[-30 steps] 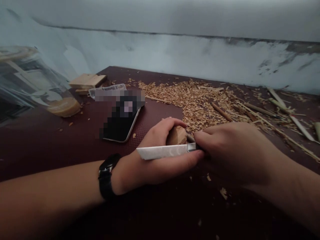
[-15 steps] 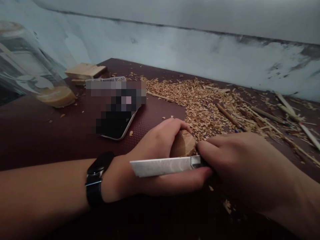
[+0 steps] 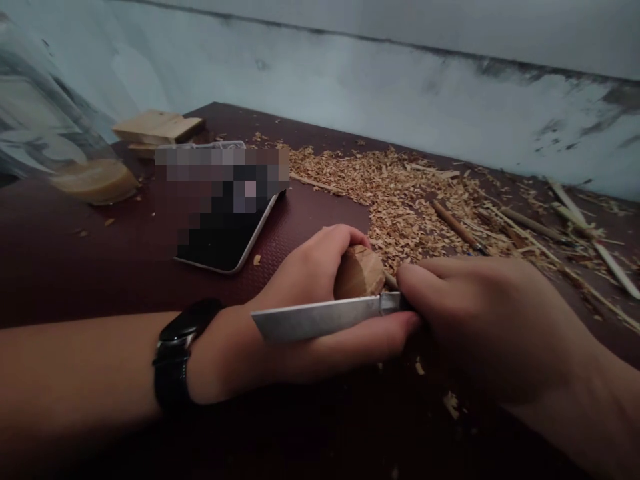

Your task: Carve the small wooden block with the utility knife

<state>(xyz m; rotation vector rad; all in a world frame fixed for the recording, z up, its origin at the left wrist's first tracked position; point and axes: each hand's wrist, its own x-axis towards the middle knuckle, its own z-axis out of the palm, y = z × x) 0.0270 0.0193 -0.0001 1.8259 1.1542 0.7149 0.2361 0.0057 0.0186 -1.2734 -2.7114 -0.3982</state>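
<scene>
My left hand [image 3: 310, 277] is wrapped round a rounded piece of wood [image 3: 359, 272], its thumb stretched along the near side toward my right hand. In my right hand [image 3: 465, 307] is a knife [image 3: 317, 319], its handle mostly hidden by the closed fingers. The flat blade points left, across the near side of the wood and above my left thumb. A thin wooden stem [image 3: 391, 281] shows between the rounded piece and my right fingers. My left thumb tip comes close to the knife handle; whether it touches cannot be made out.
A phone [image 3: 220, 233] lies on the dark red table [image 3: 320, 220]. Behind it are wood blocks [image 3: 155, 127], and a glass jar [image 3: 95, 180] with tan contents stands at left. Wood shavings [image 3: 395, 200], a brown pen-like stick [image 3: 457, 225] and wood strips [image 3: 600, 243] spread to the right.
The view has shifted slightly, with the jar and phone sitting further left and higher. The knife blade has tilted a little against the wood. Both hands keep their grips.
</scene>
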